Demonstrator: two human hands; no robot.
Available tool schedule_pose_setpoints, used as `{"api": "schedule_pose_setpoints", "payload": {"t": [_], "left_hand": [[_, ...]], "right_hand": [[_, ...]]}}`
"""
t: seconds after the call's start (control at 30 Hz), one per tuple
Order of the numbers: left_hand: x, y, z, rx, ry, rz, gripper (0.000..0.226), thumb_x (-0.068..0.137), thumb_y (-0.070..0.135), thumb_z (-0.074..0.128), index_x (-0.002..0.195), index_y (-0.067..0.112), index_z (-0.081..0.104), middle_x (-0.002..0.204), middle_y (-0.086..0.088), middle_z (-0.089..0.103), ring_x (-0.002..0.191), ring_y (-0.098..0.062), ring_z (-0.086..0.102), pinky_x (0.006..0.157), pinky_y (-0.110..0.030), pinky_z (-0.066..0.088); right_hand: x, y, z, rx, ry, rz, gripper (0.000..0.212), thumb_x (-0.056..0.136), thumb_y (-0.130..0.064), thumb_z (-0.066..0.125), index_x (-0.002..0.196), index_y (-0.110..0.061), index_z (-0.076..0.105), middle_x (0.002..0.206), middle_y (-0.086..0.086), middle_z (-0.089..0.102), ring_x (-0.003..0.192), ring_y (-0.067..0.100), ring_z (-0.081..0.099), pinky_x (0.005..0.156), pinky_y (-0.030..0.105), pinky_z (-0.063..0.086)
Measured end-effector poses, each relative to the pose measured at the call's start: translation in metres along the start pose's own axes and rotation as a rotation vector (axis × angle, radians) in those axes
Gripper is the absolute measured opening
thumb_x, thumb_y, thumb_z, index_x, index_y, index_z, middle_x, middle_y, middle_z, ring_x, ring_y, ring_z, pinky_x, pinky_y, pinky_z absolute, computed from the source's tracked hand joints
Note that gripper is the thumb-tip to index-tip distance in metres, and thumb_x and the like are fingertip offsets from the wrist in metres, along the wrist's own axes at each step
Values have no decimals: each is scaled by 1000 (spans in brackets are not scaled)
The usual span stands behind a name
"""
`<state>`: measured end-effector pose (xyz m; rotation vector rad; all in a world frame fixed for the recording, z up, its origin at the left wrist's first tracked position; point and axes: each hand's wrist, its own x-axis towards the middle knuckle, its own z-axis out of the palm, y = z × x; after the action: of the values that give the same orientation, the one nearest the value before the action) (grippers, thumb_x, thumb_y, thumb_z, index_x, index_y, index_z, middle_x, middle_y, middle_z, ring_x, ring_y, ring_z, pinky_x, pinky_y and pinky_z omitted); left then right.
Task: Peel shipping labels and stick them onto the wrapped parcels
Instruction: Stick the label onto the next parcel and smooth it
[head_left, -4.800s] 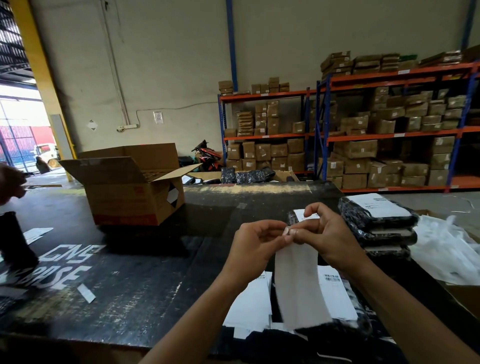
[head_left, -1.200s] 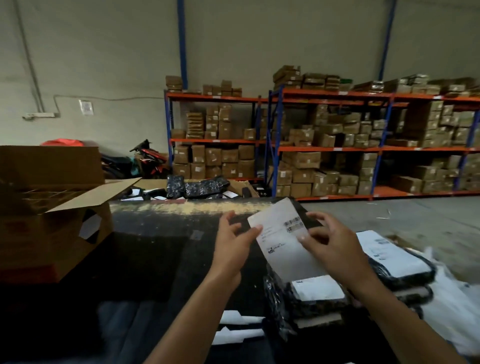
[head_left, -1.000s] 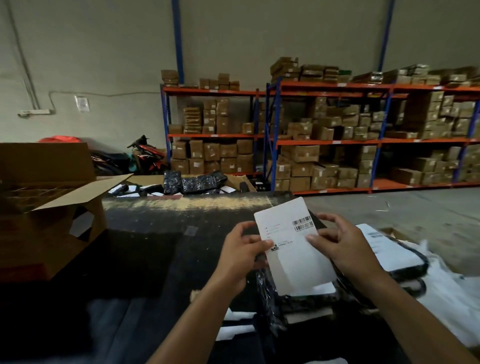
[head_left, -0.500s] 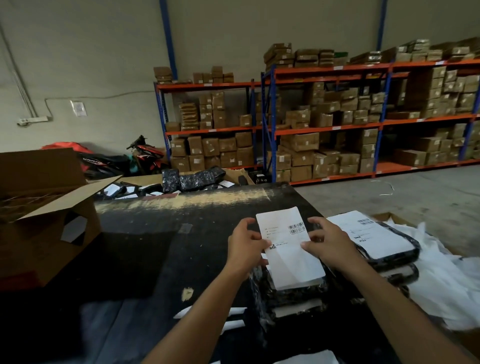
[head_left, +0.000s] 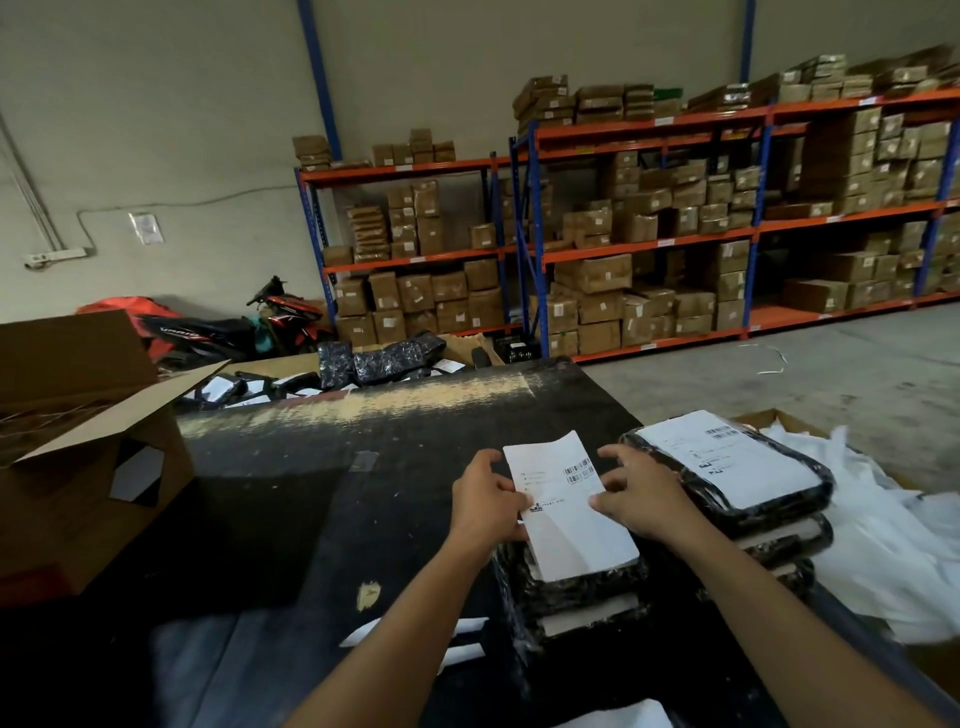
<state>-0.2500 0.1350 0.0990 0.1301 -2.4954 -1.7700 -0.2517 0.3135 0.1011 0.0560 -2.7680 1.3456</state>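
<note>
Midway through one sticking, by the look of things. Label (head_left: 563, 506) at centre frame, near end laid on the top parcel (head_left: 582, 577) of the near stack, far end curling up clear of the wrap. Left hand (head_left: 485, 501) pinching the label's left edge, thumb on the printed face. Right hand (head_left: 641, 493) at the right edge, fingertips on the paper, fingers spread and lightly bent; pinching or merely pressing, cannot tell. Both hands low over the black table (head_left: 395, 431).

Done, judging from what lies here: second stack (head_left: 737, 488) at right of centre, its top parcel wearing a flat label; white edges under the lower parcels of both stacks, likely labelled too, though only slivers show. Heap of white sheets (head_left: 883, 545) at right edge, perhaps peeled backings. More black-wrapped parcels (head_left: 379, 358) beyond the table's far edge, some showing white patches.

Left: pressing the raised far end down and smoothing the whole face against the wrap. Risk of a crease or a trapped bubble if the curl drops unevenly. Count of unlabelled parcels not to be told from here.

Open carton (head_left: 88, 457) at left, shelves (head_left: 649, 234) of brown boxes across the back, motorbike (head_left: 270, 322) against the wall.
</note>
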Motion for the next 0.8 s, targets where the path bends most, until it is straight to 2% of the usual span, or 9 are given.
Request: {"api": "schedule_pose_setpoints", "payload": {"t": [0.1,0.17,0.23,0.33,0.43,0.57,0.7,0.73,0.8], "left_hand": [[2,-5,1,106,19,44,56,81,-5,66,130,12,45,93,-11,66,84,-20,68,57,-36,60],[2,-7,2,193,33,80,54,79,-1,68,126,14,48,88,-7,67,83,-18,67,66,-42,60],[1,-8,2,273,32,103,52,79,4,69,125,16,48,87,-3,66,84,-18,66,74,-43,58],[1,-11,2,359,15,120,58,80,9,72,130,14,43,87,-1,64,85,-20,64,76,-42,57],[-2,-13,6,406,20,139,66,81,13,72,137,13,37,102,-5,66,91,-21,63,78,-39,56],[1,-16,5,521,36,159,86,81,25,73,148,17,21,133,-10,51,121,-28,50,94,-42,49],[3,-20,-2,579,41,168,75,87,32,65,148,25,21,135,-7,48,121,-26,49,92,-39,46],[3,-21,-2,593,47,182,72,89,34,61,148,26,22,134,-7,48,119,-25,50,91,-38,46],[6,-22,0,607,38,197,67,92,40,55,149,27,22,135,-7,48,120,-25,50,93,-39,45]], "right_hand": [[0,3,3,-11,3,7,64,78,-10,67,136,-12,42,112,8,69,99,18,59,78,23,41],[-1,5,5,-24,13,8,63,77,-11,67,135,-12,43,112,8,69,101,19,59,78,24,40],[-1,6,8,-60,28,8,63,77,-12,67,135,-14,43,110,6,70,104,20,59,80,27,43],[-1,6,11,-129,59,7,65,74,-17,68,134,-19,43,105,1,69,102,20,59,83,32,48],[-2,5,12,-191,79,14,67,74,-21,70,134,-21,41,104,-1,67,99,22,60,83,36,51],[-6,3,8,-404,84,3,53,79,-23,67,126,-19,42,112,3,63,101,28,59,76,34,48],[-1,6,7,-418,43,-68,32,82,-19,61,112,-18,51,107,6,59,101,30,58,79,38,49],[3,6,9,-420,30,-104,31,84,-19,59,114,-20,52,109,6,58,105,29,57,83,39,49],[13,3,15,-410,-9,-163,36,90,-21,54,126,-24,51,126,5,53,117,26,51,93,40,46]]}}
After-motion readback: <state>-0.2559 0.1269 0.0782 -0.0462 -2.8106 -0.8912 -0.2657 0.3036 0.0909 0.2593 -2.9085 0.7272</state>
